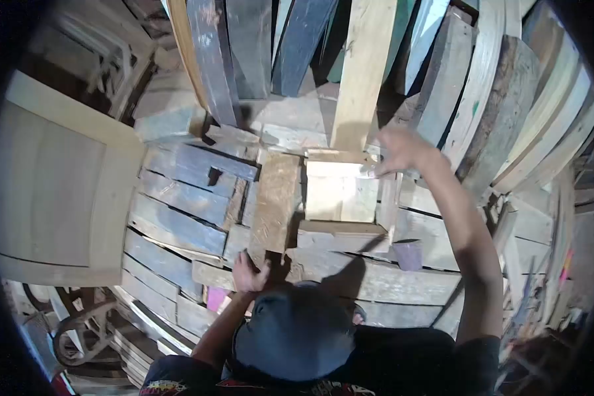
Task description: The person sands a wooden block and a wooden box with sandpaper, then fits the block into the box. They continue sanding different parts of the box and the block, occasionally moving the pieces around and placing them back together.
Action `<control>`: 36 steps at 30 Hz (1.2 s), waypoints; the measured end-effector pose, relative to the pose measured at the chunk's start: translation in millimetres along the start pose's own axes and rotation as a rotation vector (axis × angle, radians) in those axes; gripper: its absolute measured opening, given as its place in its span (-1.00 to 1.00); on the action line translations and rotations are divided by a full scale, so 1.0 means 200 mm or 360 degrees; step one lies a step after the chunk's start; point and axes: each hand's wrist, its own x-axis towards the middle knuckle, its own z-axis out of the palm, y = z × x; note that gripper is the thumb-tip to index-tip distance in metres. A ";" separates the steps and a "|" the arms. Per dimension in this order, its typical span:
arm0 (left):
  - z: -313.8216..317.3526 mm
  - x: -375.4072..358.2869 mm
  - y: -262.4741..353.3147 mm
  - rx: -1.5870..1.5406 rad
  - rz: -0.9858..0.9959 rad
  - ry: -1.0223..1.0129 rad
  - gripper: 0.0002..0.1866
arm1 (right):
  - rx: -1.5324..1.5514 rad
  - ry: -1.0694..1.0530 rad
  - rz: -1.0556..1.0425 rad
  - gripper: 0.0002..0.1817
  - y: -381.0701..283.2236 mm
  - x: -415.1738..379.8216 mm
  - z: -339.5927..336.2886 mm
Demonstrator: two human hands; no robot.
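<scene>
The left hand (249, 272) is spread, thumb apart from fingers, above the planks (178, 218), just beside the near end of the brown board (275, 201). A purple piece (408, 255) is seen on the near side of the right hand (406, 150). The pale box (342, 191) is set between the hands, its far right corner beside the right hand's parted fingers; whether it is gripped cannot be told. Beyond both hands, the way is blocked by tall boards (365, 72).
</scene>
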 end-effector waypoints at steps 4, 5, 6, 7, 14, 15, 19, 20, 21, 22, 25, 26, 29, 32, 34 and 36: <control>0.01 -0.01 -0.02 0.0041 0.0012 -0.0027 -0.19 | -0.0006 0.0249 -0.0215 -0.04 0.11 0.02 0.44; 0.02 0.00 -0.02 0.0080 -0.0014 -0.0062 -0.20 | 0.0067 0.0388 -0.0257 -0.08 0.16 0.01 0.57; 0.02 0.00 -0.02 0.0055 0.0003 -0.0058 -0.22 | 0.0018 0.0517 -0.0158 -0.23 0.10 -0.05 0.57; 0.02 0.01 -0.03 0.0028 0.0023 -0.0054 -0.25 | 0.0057 0.0637 -0.0116 -0.26 0.11 -0.05 0.63; 0.01 -0.01 -0.08 -0.0074 0.0185 -0.0078 -0.32 | 0.0041 0.0990 -0.0136 -0.30 0.09 -0.05 0.68; 0.03 0.00 -0.09 -0.0082 0.0247 -0.0047 -0.33 | 0.0036 0.0971 -0.0139 -0.31 0.10 -0.05 0.67; 0.03 0.00 -0.18 -0.0040 0.0156 -0.0171 -0.28 | 0.0044 0.0760 -0.0143 -0.37 0.10 -0.07 0.60; 0.03 0.01 -0.20 0.0006 0.0200 -0.0143 -0.28 | 0.0041 0.0746 -0.0084 -0.39 0.10 -0.10 0.60; 0.03 0.03 -0.18 -0.0056 0.0223 -0.0093 -0.28 | 0.0037 0.0730 -0.0030 -0.41 0.09 -0.14 0.61; 0.04 0.03 -0.15 -0.0114 0.0238 -0.0050 -0.28 | 0.0040 0.0704 0.0021 -0.44 0.08 -0.18 0.64; 0.02 0.01 -0.09 -0.0131 0.0105 -0.0042 -0.21 | -0.0079 0.0588 0.0193 -0.44 0.11 -0.30 0.68; 0.03 0.01 -0.11 -0.0247 0.0053 -0.0084 -0.16 | -0.0081 0.0577 0.0215 -0.43 0.12 -0.35 0.68; 0.01 -0.04 -0.08 -0.0150 0.0006 -0.0124 0.03 | -0.0105 0.0577 0.0248 -0.41 0.19 -0.49 0.73; 0.02 -0.08 -0.09 0.0060 0.0095 -0.0062 0.19 | -0.0080 0.0464 0.0389 -0.39 0.29 -0.56 0.82; 0.03 -0.09 -0.09 0.0161 0.0178 -0.0041 0.23 | -0.0104 0.0429 0.0388 -0.39 0.37 -0.57 0.92; 0.03 -0.07 -0.07 0.0257 0.0247 -0.0035 0.22 | -0.0121 0.0371 0.0430 -0.35 0.40 -0.60 0.97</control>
